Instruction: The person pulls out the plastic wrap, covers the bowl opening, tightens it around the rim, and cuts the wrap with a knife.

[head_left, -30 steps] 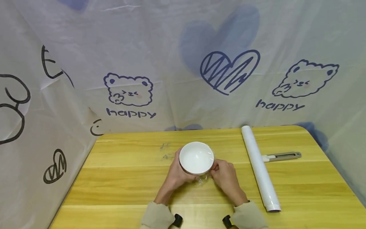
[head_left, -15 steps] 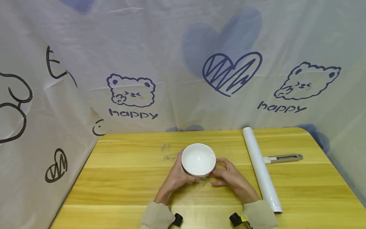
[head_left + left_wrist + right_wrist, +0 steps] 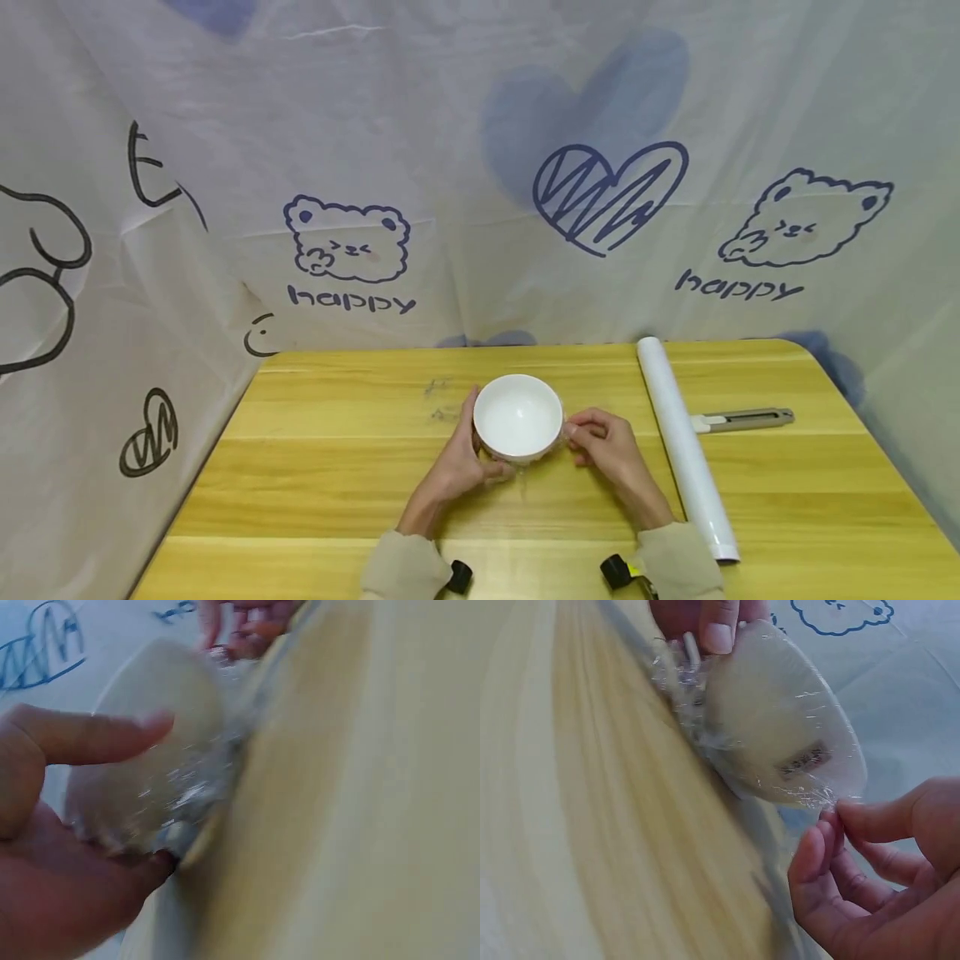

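A white bowl (image 3: 517, 417) sits mid-table, its opening facing up. Crinkled clear cling film (image 3: 193, 784) covers its outside and bunches near its base. My left hand (image 3: 457, 462) grips the bowl's left side, thumb at the near side and fingers behind. At the bowl's right, my right hand (image 3: 611, 450) pinches a bit of the film between thumb and index finger, just off the bowl wall. Through the film, the right wrist view shows a small dark-lettered label (image 3: 804, 760) on the bowl.
A long white roll (image 3: 686, 450) lies to the right on the wooden table (image 3: 322, 483). Beside it, partly against the roll, is a utility knife (image 3: 746, 420). Faint dark marks (image 3: 442, 412) show left of the bowl. A printed cloth (image 3: 465, 167) hangs behind the table.
My right hand was curled at the bowl's near right side, then spread its fingers, and now pinches film farther out at the right. The left hand keeps hold of the bowl.
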A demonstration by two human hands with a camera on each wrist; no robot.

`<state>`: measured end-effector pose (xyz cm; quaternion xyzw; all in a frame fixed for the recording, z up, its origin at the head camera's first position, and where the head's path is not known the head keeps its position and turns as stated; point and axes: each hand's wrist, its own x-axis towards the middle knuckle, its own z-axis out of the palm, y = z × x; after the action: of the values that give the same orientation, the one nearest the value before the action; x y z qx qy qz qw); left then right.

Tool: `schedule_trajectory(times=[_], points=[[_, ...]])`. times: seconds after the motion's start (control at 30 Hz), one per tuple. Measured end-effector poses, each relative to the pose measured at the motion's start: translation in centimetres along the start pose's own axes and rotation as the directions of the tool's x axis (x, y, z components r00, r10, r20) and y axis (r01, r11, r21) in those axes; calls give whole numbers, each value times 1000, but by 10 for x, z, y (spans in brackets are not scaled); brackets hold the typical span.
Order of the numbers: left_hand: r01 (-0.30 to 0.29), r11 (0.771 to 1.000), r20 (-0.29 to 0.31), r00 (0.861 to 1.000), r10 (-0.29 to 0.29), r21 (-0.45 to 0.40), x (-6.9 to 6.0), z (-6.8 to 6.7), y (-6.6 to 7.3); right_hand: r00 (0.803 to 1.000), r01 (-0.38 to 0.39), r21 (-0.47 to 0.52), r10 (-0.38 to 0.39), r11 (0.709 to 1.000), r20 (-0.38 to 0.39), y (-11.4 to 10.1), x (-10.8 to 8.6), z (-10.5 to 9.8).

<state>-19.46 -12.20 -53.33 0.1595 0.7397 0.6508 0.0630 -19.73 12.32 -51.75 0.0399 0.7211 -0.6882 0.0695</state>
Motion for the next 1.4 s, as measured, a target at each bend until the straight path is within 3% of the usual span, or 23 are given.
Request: schedule_trajectory(times=[0.07,0.17,0.3,0.43,0.57,0.7,0.83,0.93,1.13,1.4], points=[[-10,992,-52,999,17,129,0,8,-2,1000,1,6,-1,1000,7,-1,0,0],[-14,954,-157,986,64,300,0,17,-5,1000,-13,8,12,1000,13,-2,0,0],[-41,916,-245,958,150,398,1,22,-6,1000,-19,24,19,1000,-6,-3,0,-1],[-21,896,-295,941,168,444,2,22,-6,1000,-4,72,6,997,-22,-3,0,-9],[1,902,-305,941,144,431,2,20,-6,999,-24,107,27,994,-30,-5,1,-19],[-8,921,-268,956,122,389,2,17,-6,997,-77,137,80,988,-16,-7,1,-23],[-13,970,-187,981,61,244,0,14,-6,993,-101,157,90,983,73,-5,1,-22],[-9,990,-141,990,29,141,1,14,-5,990,-92,155,73,984,120,-3,1,-22],[-16,990,-156,987,39,141,3,16,-4,993,-90,152,77,984,89,-2,0,-26],[0,985,-160,987,29,174,3,16,-2,985,-122,126,105,984,135,-14,-6,-43]])
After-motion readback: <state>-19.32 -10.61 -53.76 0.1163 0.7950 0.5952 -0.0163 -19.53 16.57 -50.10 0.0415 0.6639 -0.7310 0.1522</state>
